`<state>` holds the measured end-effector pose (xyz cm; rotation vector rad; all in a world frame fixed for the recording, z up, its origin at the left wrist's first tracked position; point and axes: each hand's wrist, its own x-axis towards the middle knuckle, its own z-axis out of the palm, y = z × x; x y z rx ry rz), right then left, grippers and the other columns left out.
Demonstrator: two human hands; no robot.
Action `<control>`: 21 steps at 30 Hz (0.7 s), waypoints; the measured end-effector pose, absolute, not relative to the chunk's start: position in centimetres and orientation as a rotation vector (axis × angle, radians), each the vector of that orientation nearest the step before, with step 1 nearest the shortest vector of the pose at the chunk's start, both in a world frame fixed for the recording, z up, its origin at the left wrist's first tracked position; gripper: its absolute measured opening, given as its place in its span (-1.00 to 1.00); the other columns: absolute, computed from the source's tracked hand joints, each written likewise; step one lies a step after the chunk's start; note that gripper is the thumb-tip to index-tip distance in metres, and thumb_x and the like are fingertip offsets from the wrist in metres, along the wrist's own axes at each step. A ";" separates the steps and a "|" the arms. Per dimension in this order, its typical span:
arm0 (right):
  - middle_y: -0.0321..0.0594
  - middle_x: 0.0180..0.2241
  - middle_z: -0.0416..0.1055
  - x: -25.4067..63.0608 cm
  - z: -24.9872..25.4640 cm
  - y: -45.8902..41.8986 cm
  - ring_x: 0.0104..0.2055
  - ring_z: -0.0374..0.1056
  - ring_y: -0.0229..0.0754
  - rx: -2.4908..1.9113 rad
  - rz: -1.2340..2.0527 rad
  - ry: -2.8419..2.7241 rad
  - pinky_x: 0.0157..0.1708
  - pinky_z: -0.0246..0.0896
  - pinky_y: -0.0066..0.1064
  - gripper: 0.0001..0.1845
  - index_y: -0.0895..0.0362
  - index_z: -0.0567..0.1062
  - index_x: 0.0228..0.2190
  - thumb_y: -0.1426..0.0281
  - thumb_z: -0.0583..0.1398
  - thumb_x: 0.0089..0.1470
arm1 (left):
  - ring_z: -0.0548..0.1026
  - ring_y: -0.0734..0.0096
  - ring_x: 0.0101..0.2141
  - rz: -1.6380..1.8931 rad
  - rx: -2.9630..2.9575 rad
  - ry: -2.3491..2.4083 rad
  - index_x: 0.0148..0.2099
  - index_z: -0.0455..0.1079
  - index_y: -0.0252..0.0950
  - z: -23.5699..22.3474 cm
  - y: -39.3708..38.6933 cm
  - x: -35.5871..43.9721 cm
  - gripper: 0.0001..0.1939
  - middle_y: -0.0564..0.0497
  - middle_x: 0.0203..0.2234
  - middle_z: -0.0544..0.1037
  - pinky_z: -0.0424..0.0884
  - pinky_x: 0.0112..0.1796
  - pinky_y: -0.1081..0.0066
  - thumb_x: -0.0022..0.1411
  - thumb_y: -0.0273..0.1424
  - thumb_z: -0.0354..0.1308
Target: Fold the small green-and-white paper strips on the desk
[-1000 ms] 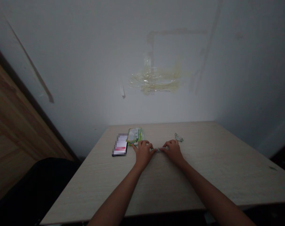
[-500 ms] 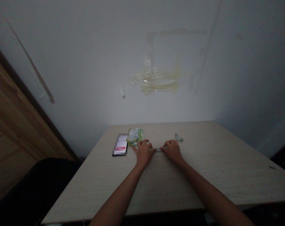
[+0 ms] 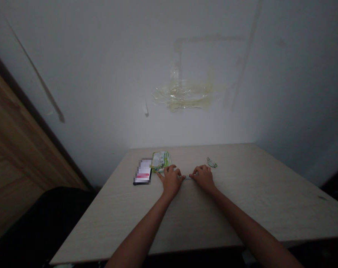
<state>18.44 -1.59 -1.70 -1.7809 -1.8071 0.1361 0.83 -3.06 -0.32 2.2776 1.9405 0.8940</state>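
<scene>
Between my two hands lies a narrow, folded-looking strip with a pale printed surface and some green [image 3: 188,177], low on the table. My left hand [image 3: 172,182] pinches its left end with thumb and forefinger, other fingers spread toward a packet. At the right end, the thumb and fingers of my right hand [image 3: 204,178] close on the strip. Most of both ends is hidden under the fingertips. Just beyond my left hand sits a small pile of flat green-and-white printed packets [image 3: 160,160]. A small folded green-and-white piece [image 3: 212,163] rests behind my right hand.
A phone with a lit, blurred screen [image 3: 143,172] lies left of the packets. The pale wooden table [image 3: 241,208] meets a wall [image 3: 102,74] bearing clear tape [image 3: 182,96]. A dark object [image 3: 46,219] stands by the table's left side, near a wooden panel [image 3: 15,137].
</scene>
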 end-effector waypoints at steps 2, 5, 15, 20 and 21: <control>-0.01 -0.14 0.36 18.3 -1.5 -1.7 -0.01 0.20 0.08 -1.814 0.164 -1.803 -0.06 0.09 -0.22 -0.76 0.09 0.58 -0.36 0.19 0.32 -0.03 | 0.18 0.00 0.15 0.862 2.267 1.949 -0.28 0.49 -0.14 -0.2 -3.1 0.9 -0.86 -0.01 0.10 0.38 -0.20 0.12 -0.43 0.13 -0.22 0.27; -0.04 -0.09 0.35 18.1 -1.2 -1.8 0.01 0.18 0.06 -1.852 0.180 -1.799 -0.04 0.08 -0.22 -0.77 0.08 0.58 -0.34 0.20 0.31 -0.02 | 0.17 0.03 0.16 0.841 2.266 1.936 -0.21 0.50 -0.07 -0.1 -3.1 1.0 -0.85 0.02 0.12 0.36 -0.21 0.13 -0.42 0.15 -0.21 0.26; -0.06 -0.19 0.38 18.7 -2.6 -1.9 -0.06 0.23 0.03 -1.715 0.049 -1.779 -0.06 0.12 -0.23 -0.73 0.12 0.50 -0.20 0.25 0.25 0.07 | 0.13 0.03 0.21 0.768 2.311 1.829 -0.16 0.54 0.14 -0.1 -3.1 0.7 -0.84 0.11 0.17 0.32 -0.26 0.13 -0.43 0.19 -0.23 0.23; -0.12 -0.21 0.38 19.4 -2.5 -2.3 -0.07 0.24 -0.02 -1.467 0.064 -1.908 0.00 0.12 -0.21 -0.85 0.06 0.57 -0.26 0.38 0.23 0.09 | 0.12 0.01 0.21 0.793 2.344 1.838 -0.23 0.56 0.06 -0.1 -3.4 0.5 -0.90 0.09 0.16 0.35 -0.34 0.12 -0.47 0.17 -0.21 0.25; -0.12 -0.21 0.39 19.4 -2.3 -2.4 -0.07 0.24 -0.03 -1.438 0.070 -1.931 -0.01 0.13 -0.22 -0.85 0.04 0.60 -0.28 0.39 0.24 0.09 | 0.11 0.00 0.21 0.798 2.357 1.839 -0.24 0.56 0.04 -0.2 -3.4 0.5 -0.90 0.09 0.16 0.35 -0.34 0.11 -0.48 0.17 -0.20 0.25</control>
